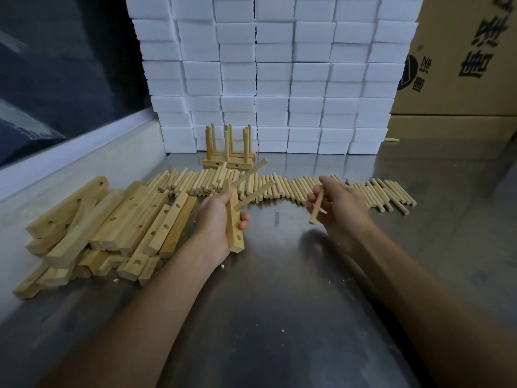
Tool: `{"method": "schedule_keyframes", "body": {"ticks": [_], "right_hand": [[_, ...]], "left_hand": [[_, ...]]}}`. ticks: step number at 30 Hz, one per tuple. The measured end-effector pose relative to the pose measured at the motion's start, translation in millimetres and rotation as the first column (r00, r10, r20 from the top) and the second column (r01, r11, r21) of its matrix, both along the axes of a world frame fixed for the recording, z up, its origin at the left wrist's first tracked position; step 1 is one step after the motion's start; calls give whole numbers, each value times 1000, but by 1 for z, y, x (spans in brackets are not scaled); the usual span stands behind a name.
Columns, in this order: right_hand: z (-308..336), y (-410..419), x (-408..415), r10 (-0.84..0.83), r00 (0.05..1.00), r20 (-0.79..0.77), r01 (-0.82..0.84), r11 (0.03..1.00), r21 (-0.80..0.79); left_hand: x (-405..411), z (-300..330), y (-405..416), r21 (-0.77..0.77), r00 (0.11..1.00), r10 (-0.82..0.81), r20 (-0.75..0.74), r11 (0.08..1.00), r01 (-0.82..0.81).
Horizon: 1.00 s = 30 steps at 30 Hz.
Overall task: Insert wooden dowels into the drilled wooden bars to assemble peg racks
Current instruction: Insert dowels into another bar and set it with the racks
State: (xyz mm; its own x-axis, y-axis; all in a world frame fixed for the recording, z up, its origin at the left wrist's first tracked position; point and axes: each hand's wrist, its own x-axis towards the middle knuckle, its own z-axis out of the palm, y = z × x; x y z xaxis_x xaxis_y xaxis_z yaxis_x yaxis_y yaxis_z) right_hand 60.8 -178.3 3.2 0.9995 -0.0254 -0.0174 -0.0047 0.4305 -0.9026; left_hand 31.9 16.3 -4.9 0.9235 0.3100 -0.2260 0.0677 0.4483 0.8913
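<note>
Left hand point(215, 217) grip wrapped round a pale drilled wooden bar point(234, 228) held near upright at frame centre, two inserted dowels point(253, 182) angling up-right, right hand point(340, 204) pinching a short round wooden dowel point(317, 205) steeply tilted over the steel bench point(279, 275)

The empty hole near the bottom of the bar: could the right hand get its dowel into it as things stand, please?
Probably yes. The left hand grips the bar above the empty hole, which faces the right hand and its dowel, with nothing between them.

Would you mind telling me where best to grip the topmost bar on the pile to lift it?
Probably the far end of the topmost bar, pinched across its narrow sides from above: that end juts up clear of the pile, while its near end lies among neighbouring bars.
</note>
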Motion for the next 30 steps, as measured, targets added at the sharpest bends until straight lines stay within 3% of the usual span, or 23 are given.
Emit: {"method": "schedule_keyframes", "body": {"ticks": [11, 16, 18, 20, 25, 30], "right_hand": [[4, 4, -6, 77, 994, -71, -74, 996, 47], [6, 9, -9, 0, 999, -46, -10, 978, -206], [8, 11, -11, 39, 999, -30, -43, 990, -131], [10, 12, -15, 97, 995, 14, -95, 991, -99], [5, 20, -24, 241, 967, 84, -214, 946, -243], [1, 33, -30, 341, 934, 110, -297, 908, -296]], "left_hand": [[-6, 5, -2, -79, 999, -33, 7, 996, 34], [-7, 7, -3, -217, 998, -57, 25, 974, 61], [-6, 7, -3, -253, 998, -43, 44, 966, 53], [-5, 6, -3, -223, 999, -23, 46, 974, 33], [-3, 6, -3, -103, 1000, 4, 16, 995, -3], [-4, 9, -4, -132, 1000, 19, 21, 991, -16]]}}
